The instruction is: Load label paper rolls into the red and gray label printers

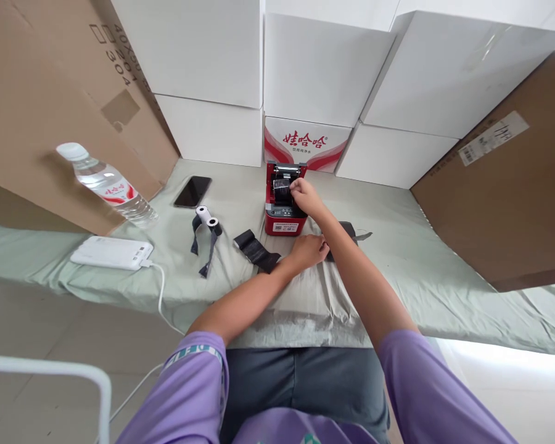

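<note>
A small red and black label printer (285, 224) stands with its lid up, and glossy black ribbon (282, 189) shows inside. My right hand (305, 196) reaches into its right side, fingers pinched at the edge of that ribbon. In front of the printer my left hand (311, 250) rests low on the cloth, its fingers curled closed beside a dark object (346, 231). My right forearm passes over there and partly hides it; what the left fingers hold is too small to make out. A loose length of black ribbon (256, 250) lies by my left wrist.
Two small ribbon rolls (208, 219) with hanging strips lie to the left, near a phone (193, 192). Further left are a water bottle (113, 188) and a white power bank (112, 253) with a cable. White boxes (324, 74) and brown cartons (504, 179) wall in the bench.
</note>
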Action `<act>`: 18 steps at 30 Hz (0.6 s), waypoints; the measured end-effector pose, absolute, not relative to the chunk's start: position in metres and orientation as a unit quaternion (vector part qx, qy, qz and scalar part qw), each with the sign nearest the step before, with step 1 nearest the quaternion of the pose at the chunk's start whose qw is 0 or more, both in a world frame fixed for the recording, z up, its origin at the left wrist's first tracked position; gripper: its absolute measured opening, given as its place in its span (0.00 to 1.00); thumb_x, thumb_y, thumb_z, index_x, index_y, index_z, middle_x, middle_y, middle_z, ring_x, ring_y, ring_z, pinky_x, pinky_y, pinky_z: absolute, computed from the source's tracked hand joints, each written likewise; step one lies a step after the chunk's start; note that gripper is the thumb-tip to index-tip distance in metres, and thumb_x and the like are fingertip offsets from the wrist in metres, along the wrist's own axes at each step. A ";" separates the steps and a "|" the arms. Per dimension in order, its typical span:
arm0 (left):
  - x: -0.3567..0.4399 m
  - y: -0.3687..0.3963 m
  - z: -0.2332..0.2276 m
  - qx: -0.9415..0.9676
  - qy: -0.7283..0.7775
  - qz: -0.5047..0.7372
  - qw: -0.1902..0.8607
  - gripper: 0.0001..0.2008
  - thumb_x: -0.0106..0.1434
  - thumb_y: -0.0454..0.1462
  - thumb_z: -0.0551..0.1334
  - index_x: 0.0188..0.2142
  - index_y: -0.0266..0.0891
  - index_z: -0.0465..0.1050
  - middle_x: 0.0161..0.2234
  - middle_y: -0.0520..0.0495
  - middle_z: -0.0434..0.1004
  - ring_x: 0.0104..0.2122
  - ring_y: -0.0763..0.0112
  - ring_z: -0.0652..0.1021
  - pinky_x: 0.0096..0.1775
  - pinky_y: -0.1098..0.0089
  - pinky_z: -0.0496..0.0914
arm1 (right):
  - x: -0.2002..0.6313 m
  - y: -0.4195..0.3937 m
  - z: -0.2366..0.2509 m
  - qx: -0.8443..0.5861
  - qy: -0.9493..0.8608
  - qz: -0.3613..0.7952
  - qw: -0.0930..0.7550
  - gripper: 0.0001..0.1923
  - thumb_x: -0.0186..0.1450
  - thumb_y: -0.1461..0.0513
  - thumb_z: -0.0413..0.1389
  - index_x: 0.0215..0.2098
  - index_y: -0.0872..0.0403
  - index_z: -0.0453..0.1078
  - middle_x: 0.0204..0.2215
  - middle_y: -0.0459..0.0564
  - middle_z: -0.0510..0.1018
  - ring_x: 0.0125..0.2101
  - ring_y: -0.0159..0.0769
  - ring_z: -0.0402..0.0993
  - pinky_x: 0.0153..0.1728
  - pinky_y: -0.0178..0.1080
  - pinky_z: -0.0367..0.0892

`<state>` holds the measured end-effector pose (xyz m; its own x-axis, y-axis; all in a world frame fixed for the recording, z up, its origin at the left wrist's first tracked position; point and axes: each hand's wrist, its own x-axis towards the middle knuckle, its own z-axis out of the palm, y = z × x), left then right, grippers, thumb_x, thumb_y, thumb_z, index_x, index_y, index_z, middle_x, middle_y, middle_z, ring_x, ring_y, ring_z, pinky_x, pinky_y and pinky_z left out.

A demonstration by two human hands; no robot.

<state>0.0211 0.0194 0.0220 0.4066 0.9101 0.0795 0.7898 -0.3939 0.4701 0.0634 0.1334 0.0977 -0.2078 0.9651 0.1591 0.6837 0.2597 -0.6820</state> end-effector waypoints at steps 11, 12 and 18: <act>0.021 0.018 0.023 0.822 0.518 0.165 0.168 0.15 0.73 0.40 0.55 0.50 0.42 0.80 0.41 0.40 0.86 0.42 0.54 0.84 0.43 0.62 0.72 | 0.063 0.154 0.125 -0.491 -0.836 0.201 0.141 0.19 0.60 0.77 0.51 0.40 0.58 0.79 0.40 0.59 0.86 0.42 0.42 0.81 0.51 0.44 0.72; 0.021 0.018 0.024 0.821 0.519 0.165 0.170 0.16 0.73 0.40 0.55 0.50 0.41 0.80 0.41 0.39 0.86 0.42 0.53 0.84 0.43 0.62 0.72 | 0.058 0.156 0.127 -0.501 -0.843 0.166 0.100 0.19 0.60 0.77 0.52 0.41 0.58 0.80 0.42 0.61 0.86 0.45 0.46 0.81 0.52 0.46 0.71; 0.018 0.018 0.029 0.825 0.516 0.149 0.176 0.17 0.74 0.42 0.53 0.45 0.40 0.81 0.41 0.38 0.85 0.43 0.52 0.84 0.43 0.61 0.73 | 0.028 0.153 0.132 -0.558 -0.826 0.058 -0.052 0.21 0.55 0.76 0.60 0.42 0.55 0.84 0.48 0.66 0.82 0.61 0.64 0.70 0.57 0.61 0.67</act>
